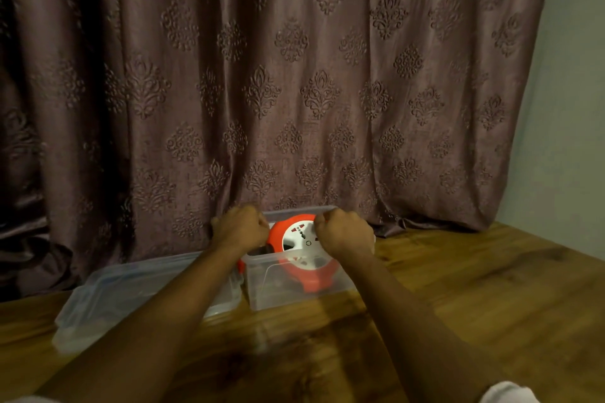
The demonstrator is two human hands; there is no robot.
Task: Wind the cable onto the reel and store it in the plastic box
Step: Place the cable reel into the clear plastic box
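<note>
A: A patterned mauve curtain fills most of the frame, and below it runs a wooden worktop. What's happening at lower centre?

B: The orange reel with its white socket face sits tilted inside the clear plastic box. The left hand is curled at the reel's left edge and the right hand is curled over its upper right rim. Both look to be gripping it, though the fingertips are hidden.

A: And the cable?

B: I can't see any loose cable, so I'd judge it is already wound and the storing step is under way.

A: How should that go?

B: Lower the reel evenly with both hands until it lies flat on the box floor, keeping its rim clear of the near wall. If it stays tilted, the cover likely won't close.

A: Where's the cover?

B: What looks like the lid lies just beside the box, at lower left of the frame. Release the reel only once it rests steady.
</note>
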